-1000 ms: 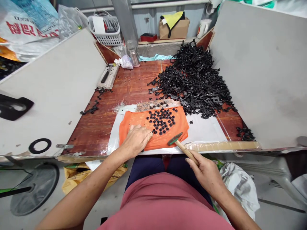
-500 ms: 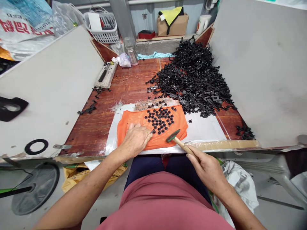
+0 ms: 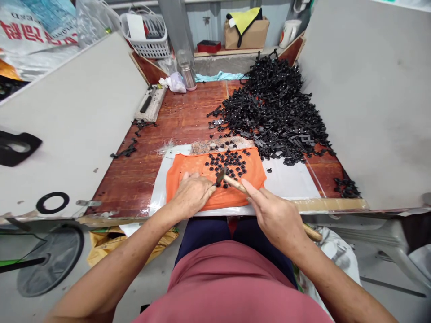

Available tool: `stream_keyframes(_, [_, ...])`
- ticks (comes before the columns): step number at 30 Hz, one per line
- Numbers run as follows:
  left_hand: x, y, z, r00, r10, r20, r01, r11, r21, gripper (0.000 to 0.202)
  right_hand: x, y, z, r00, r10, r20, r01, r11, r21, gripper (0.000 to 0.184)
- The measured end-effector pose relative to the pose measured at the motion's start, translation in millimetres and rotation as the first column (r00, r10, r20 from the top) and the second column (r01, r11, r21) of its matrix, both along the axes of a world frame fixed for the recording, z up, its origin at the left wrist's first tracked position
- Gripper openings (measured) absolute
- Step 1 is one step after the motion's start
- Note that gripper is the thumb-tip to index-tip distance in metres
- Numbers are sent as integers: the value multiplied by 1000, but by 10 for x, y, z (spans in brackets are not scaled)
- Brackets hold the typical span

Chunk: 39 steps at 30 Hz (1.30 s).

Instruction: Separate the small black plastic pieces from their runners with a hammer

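Orange cloth, one, soft and creased, lies on one white sheet at the near edge of the red-brown wooden surface. It carries roughly thirty small round black pieces, too small to count exactly. One hammer: my right hand wraps its fingers round the wooden handle, with the dark head among the pieces. My left hand rests on the cloth, fingers together beside the head; I cannot tell whether they pinch a piece. One tangled black heap fills the far right. Two grey boards wall both sides.

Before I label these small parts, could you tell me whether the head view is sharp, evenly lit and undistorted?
Head view: even light, no harsh glare; black parts on the orange cloth are sharp; the hammer in the right hand looks smeared at its head; wide-angle bowing stretches the side boards.
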<state>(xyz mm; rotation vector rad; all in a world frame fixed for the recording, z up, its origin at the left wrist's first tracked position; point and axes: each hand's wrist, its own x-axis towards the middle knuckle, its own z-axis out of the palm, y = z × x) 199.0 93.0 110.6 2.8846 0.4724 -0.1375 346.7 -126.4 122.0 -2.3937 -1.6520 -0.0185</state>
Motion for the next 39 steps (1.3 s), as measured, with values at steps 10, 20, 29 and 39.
stream_keyframes(10, [7,-14,-21,1000,6,-13,-5,1000,24,48,54,86,149,1000,1,-12,-3,991,-133,58])
stream_keyframes(20, [-18,-15,-22,1000,0,16,0,1000,19,45,34,107,112,988,-13,-152,7,999,-38,55])
stream_keyframes(29, [-76,-366,154,934,-93,346,181,956,-232,28,-48,393,-52,310,179,-934,128,965,228,26])
stream_keyframes(39, [-291,-500,157,822,446,354,-166,783,-600,46,-218,233,-135,62,163,-985,412,894,174,26])
